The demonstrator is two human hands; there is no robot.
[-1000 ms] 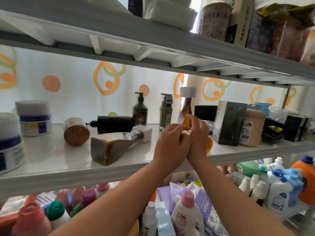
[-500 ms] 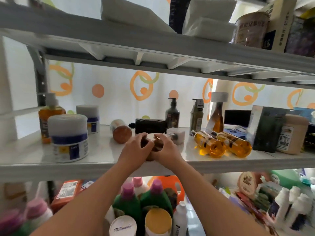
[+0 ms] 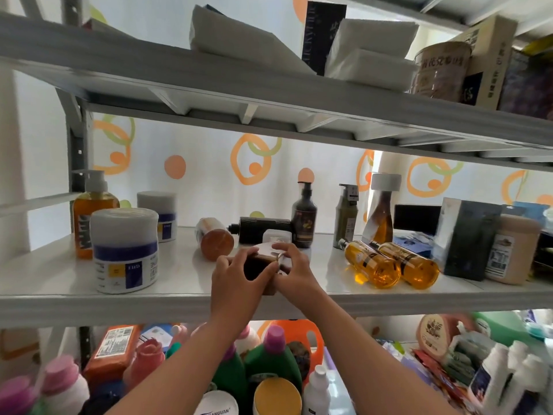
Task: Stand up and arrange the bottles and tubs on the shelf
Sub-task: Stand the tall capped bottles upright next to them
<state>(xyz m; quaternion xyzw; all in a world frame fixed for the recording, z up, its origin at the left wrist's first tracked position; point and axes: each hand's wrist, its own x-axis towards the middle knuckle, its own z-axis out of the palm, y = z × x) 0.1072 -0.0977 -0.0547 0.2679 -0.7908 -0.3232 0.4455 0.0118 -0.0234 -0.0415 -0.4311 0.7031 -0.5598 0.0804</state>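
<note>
A dark brown bottle with a white cap (image 3: 259,262) lies on the white middle shelf (image 3: 179,298), gripped from both sides by my left hand (image 3: 239,280) and my right hand (image 3: 291,269). Behind it a round tub (image 3: 214,238) and a black pump bottle (image 3: 263,229) lie on their sides. Two amber bottles (image 3: 389,263) lie flat to the right. Two white tubs with blue bands (image 3: 124,250) and an orange pump bottle (image 3: 89,211) stand upright at the left. Three bottles (image 3: 344,217) stand at the back.
A dark box (image 3: 465,239) and a beige jar (image 3: 513,247) stand at the shelf's right end. The upper shelf (image 3: 269,94) holds white packs, boxes and a tin. Below, several detergent bottles (image 3: 269,354) crowd the lower level.
The view swung left and my hands left the amber bottles, which now lie flat. Both hands moved to the dark brown bottle at the shelf's middle and closed on it.
</note>
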